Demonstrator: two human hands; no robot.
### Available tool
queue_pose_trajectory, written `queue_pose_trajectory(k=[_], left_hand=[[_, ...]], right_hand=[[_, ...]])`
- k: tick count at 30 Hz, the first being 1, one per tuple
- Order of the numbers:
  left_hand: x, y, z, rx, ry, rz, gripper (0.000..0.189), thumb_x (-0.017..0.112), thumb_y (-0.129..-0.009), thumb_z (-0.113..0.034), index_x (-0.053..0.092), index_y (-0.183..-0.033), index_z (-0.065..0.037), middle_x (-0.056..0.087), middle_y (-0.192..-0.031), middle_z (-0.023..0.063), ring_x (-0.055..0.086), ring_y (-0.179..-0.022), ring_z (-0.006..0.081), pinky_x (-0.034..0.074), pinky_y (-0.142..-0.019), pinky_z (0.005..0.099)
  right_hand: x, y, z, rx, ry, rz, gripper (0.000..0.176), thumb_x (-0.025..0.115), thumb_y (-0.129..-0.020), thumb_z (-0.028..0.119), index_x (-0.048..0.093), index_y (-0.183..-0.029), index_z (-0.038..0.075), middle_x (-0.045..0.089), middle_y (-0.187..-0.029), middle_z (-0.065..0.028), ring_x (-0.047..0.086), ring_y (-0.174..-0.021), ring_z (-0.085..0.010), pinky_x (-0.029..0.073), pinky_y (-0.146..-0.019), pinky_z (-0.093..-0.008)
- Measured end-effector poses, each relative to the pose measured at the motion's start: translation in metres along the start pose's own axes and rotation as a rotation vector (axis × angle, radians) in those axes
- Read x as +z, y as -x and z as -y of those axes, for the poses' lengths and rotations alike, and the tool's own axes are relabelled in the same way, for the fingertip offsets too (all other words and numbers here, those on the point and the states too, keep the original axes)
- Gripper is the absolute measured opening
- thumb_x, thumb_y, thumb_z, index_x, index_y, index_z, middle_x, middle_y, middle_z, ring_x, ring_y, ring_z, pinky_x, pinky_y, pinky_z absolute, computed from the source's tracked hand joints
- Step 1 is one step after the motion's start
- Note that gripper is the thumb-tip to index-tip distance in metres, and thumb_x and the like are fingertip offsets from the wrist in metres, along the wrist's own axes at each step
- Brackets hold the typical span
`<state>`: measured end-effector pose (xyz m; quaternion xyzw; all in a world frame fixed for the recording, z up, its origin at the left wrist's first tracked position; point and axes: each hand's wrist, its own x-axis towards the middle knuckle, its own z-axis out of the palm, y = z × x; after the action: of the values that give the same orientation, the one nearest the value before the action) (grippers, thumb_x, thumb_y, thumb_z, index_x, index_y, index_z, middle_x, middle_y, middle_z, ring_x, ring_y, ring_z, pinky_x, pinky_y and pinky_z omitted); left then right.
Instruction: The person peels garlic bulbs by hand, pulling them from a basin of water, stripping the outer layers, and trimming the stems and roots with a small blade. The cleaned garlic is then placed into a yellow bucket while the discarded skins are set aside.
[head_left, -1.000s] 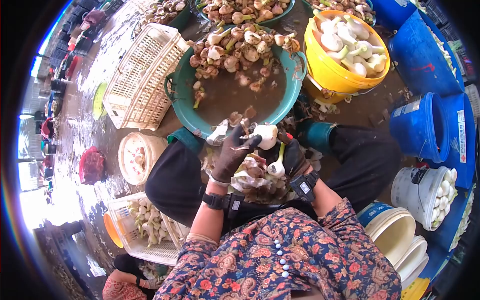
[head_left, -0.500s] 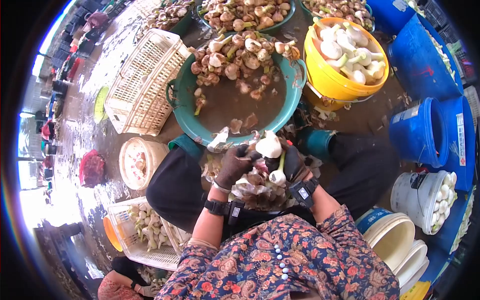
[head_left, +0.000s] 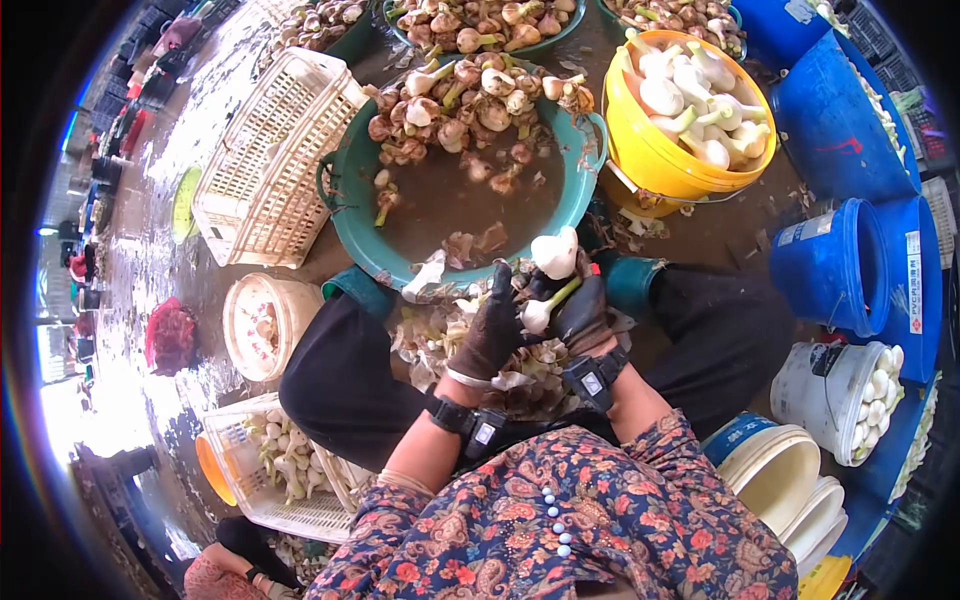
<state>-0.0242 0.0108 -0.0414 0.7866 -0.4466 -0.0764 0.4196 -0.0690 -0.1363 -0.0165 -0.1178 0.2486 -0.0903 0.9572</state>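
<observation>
Both hands wear dark gloves and are close together over my lap. My right hand is closed around garlic: a white bulb shows above its fingers and a second bulb with a green stem lies across them. Just left of these, my left hand has its fingers extended and apart, with nothing seen in it. Papery skins lie in my lap below. In front stands a green basin with unpeeled garlic at its far side.
A yellow bucket of white garlic stands front right. Blue buckets and a white bucket are at the right. Crates and a round tub stand left. Another person's arm shows at lower left.
My left hand has let go of the garlic and opened its fingers. My right hand has raised the upper bulb slightly, and the stemmed bulb now tilts further sideways. The whole view has shifted a little.
</observation>
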Motion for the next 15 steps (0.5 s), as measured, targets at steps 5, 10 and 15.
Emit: queue_pose_trajectory(k=[5, 10, 15], left_hand=[[-0.018, -0.019, -0.045, -0.259, 0.395, -0.092, 0.061, 0.071, -0.073, -0.019, 0.045, -0.125, 0.000, 0.051, -0.122, 0.0174, 0.056, -0.105, 0.0341, 0.035, -0.102, 0.0426], [-0.011, -0.010, 0.004, -0.283, 0.639, -0.179, 0.073, 0.078, -0.066, -0.011, 0.040, -0.126, 0.001, 0.056, -0.114, 0.0186, 0.056, -0.107, 0.0290, 0.045, -0.091, 0.0379], [-0.074, -0.056, 0.051, -0.214, 0.137, -0.167, 0.041, 0.063, -0.079, -0.014, 0.049, -0.116, -0.003, 0.055, -0.114, 0.0147, 0.055, -0.106, 0.0241, 0.040, -0.097, 0.0351]], right_hand=[[0.007, 0.003, -0.007, -0.065, 0.044, -0.106, 0.029, 0.050, -0.091, 0.029, 0.058, -0.109, 0.007, 0.059, -0.102, -0.0055, 0.057, -0.095, -0.0179, 0.046, -0.087, -0.0318], [-0.003, -0.009, -0.009, -0.667, 1.161, 0.142, 0.028, 0.054, -0.090, 0.013, 0.055, -0.114, 0.000, 0.057, -0.111, -0.0081, 0.052, -0.105, -0.0166, 0.040, -0.093, -0.0304], [0.000, -0.004, -0.006, -0.284, 0.612, -0.103, 0.041, 0.044, -0.096, 0.037, 0.056, -0.115, 0.002, 0.057, -0.103, -0.0008, 0.052, -0.094, -0.0102, 0.042, -0.086, -0.0255]])
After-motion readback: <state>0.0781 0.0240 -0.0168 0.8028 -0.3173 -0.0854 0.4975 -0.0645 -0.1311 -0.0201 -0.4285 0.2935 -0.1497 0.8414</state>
